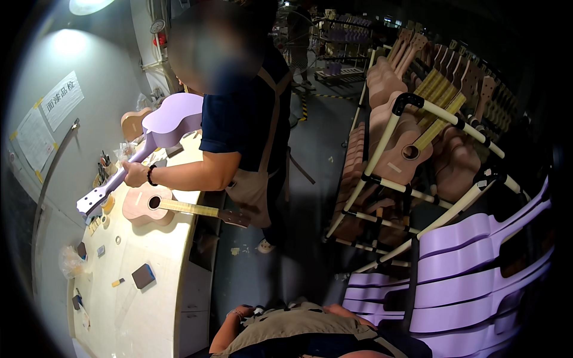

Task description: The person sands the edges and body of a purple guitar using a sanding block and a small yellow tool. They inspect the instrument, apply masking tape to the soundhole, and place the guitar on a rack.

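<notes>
My left hand (pixel 243 311) is low in front of me by the apron (pixel 298 328), a bracelet at its wrist; its fingers are mostly hidden. On the other side, my right forearm (pixel 351 314) reaches behind the apron's edge, which covers the hand. I see nothing held in either. Ahead, a co-worker (pixel 250 107) grips the neck of a purple ukulele (pixel 173 119) over the bench. A bare-wood ukulele (pixel 143 206) lies on the bench beneath it, its neck sticking out past the edge.
The pale workbench (pixel 137 310) runs along the left, bearing a sanding block (pixel 143 276), tape rolls and small tools. To my right, purple ukulele bodies (pixel 459 274) are stacked near a pipe-frame rack (pixel 382 140) of wooden ukuleles. Grey floor (pixel 316 197) lies between.
</notes>
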Tool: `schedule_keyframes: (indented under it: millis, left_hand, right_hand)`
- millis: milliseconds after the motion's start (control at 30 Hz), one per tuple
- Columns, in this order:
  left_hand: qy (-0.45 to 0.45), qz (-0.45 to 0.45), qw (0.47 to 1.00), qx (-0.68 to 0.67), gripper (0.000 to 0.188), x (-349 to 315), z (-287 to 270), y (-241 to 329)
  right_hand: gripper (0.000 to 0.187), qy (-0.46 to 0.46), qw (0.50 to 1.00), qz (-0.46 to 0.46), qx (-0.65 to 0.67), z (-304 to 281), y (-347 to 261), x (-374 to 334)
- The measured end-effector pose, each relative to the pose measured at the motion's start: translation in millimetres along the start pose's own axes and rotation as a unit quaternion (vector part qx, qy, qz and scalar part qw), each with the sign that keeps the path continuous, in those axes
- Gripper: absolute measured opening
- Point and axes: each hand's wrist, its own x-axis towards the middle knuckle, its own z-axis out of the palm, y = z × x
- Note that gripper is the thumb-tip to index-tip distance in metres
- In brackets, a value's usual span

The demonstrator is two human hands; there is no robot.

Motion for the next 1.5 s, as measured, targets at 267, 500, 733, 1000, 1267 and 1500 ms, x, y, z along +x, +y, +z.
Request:
schedule_keyframes:
  millis: [267, 500, 733, 1000, 1267, 1500]
  left_hand:
    - [-0.008, 0.025, 1.0, 0.015, 0.046, 23.4, 0.6, -14.3]
    - [-0.014, 0.033, 0.999, 0.005, 0.042, 21.8, 3.2, -10.2]
    - [-0.013, 0.024, 1.0, 0.004, 0.041, 16.0, -0.7, -11.9]
    - [-0.023, 0.035, 0.996, 0.075, 0.039, 24.3, 0.3, -10.2]
    - [-0.069, 0.166, 0.892, 0.415, 0.037, 34.8, -4.9, -7.1]
    - [-0.069, 0.144, 0.929, 0.334, 0.047, 13.7, -8.4, -2.4]
  right_hand:
    - [0.041, -0.011, 0.996, -0.008, 0.09, -0.7, 7.8, -1.8]
    - [0.043, -0.014, 0.993, 0.013, 0.116, -2.6, 9.5, -1.7]
    - [0.049, 0.004, 0.999, -0.019, 0.049, -5.6, -18.9, -35.0]
    - [0.05, -0.011, 0.996, -0.02, 0.086, -8.2, -15.9, -41.0]
    - [0.046, 0.001, 1.0, -0.012, 0.029, -9.9, -32.9, -57.5]
    - [0.045, -0.005, 0.999, -0.022, 0.037, -6.9, -26.0, -47.6]
